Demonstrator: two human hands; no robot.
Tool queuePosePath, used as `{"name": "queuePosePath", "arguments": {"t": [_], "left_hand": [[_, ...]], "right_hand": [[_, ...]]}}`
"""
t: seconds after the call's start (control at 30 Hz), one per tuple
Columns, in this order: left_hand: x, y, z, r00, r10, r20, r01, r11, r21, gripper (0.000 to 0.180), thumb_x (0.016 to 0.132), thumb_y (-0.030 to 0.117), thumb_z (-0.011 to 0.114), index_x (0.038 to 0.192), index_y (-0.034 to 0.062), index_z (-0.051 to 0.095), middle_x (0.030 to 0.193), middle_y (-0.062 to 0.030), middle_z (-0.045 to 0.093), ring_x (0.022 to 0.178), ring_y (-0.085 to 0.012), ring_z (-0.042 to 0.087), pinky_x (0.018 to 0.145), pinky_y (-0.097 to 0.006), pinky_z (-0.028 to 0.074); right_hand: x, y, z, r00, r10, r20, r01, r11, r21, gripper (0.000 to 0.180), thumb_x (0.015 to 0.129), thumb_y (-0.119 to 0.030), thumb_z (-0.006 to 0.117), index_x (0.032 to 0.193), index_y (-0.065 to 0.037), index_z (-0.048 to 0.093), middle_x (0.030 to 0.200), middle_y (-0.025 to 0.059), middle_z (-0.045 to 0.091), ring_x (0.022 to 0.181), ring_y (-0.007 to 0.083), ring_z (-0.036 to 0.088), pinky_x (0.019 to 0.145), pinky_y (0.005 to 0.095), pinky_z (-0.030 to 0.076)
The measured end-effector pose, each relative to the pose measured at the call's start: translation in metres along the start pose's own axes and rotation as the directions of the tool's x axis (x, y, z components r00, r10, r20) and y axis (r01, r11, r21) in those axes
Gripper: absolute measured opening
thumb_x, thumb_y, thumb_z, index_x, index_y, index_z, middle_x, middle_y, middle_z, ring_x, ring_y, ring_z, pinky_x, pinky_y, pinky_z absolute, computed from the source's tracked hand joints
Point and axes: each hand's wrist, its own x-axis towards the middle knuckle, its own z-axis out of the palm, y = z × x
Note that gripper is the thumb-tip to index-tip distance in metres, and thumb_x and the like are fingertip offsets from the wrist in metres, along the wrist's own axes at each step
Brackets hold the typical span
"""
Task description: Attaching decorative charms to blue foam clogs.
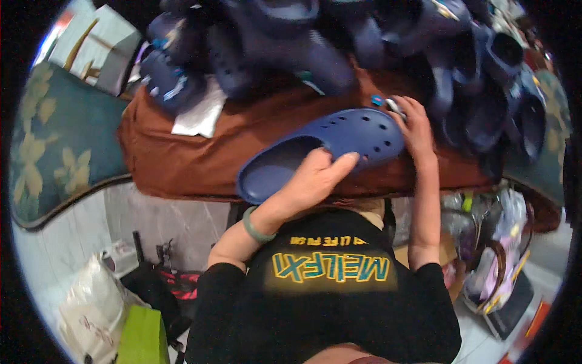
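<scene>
Nearest, the person's black shirt (327, 303) with yellow and teal lettering fills the lower middle of the view, both forearms rising from it. The left wrist wears a pale green bangle (256, 226). Left hand (312, 179): closed around the near side of a blue clog (324, 148), thumb lying over the upper near the strap end, fingers tucked under the edge. The clog lies on its side-top, heel opening toward the left, perforated toe toward the right, held just above the front edge of a brown cloth-covered table (194, 158). Right hand (415, 130): fingers curled at the clog's toe, pinching a small pale item (394, 107) against the upper; what that item is, cannot tell. A small blue-and-red charm (377, 100) sits just beside it on the cloth. Left of the clog, a sheet of white paper (197, 115) lies on the cloth, partly under the shoes behind. Farther back, a heap of dark navy clogs (315, 42) covers the rear of the table from left to right. Off to the left, a teal cushion with a yellow floral pattern (60, 139); beyond it, a cardboard box (97, 45). Below left on the floor, a white bag (91, 309) and a green object (142, 337). Lower right, a bundle of plastic bags (497, 255).
</scene>
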Motion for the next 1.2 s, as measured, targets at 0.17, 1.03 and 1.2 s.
{"name": "queuePosePath", "arguments": {"t": [0.17, 1.03, 1.2], "left_hand": [[-0.002, 0.005, -0.002, 1.0, 0.005, 0.0, -0.005, 0.996, -0.088, 0.032, 0.097, 0.018, 0.048, 0.121, -0.0026, 0.054, 0.114, -0.0061, 0.059, 0.105, -0.014, 0.051, 0.096, -0.031, 0.04], [-0.002, 0.003, -0.003, 0.991, -0.133, 0.031, 0.136, 0.974, -0.179, 0.028, 0.095, 0.016, 0.053, 0.118, -0.0004, 0.056, 0.113, -0.0052, 0.061, 0.102, -0.013, 0.055, 0.091, -0.029, 0.044], [-0.001, 0.001, -0.002, 0.994, -0.102, 0.032, 0.1, 0.994, 0.054, 0.027, 0.091, 0.012, 0.055, 0.115, -0.0007, 0.058, 0.111, -0.0073, 0.064, 0.099, -0.0148, 0.059, 0.088, -0.031, 0.046]], "right_hand": [[0.003, -0.002, -0.003, 0.99, 0.041, -0.134, -0.028, 0.995, 0.093, 0.023, 0.089, -0.006, 0.06, 0.111, -0.002, 0.065, 0.112, 0.0147, 0.063, 0.103, 0.0217, 0.062, 0.085, 0.0306, 0.049], [-0.076, -0.112, -0.028, 0.929, -0.36, 0.082, 0.365, 0.93, -0.053, 0.038, 0.076, -0.012, 0.068, 0.114, -0.01, 0.066, 0.125, 0.0027, 0.056, 0.111, 0.0262, 0.046, 0.103, 0.0526, 0.027], [-0.083, -0.109, -0.021, 0.924, -0.377, 0.07, 0.381, 0.923, -0.054, 0.044, 0.074, -0.011, 0.069, 0.117, -0.007, 0.064, 0.125, 0.0035, 0.056, 0.109, 0.0227, 0.051, 0.106, 0.0531, 0.025]]}}
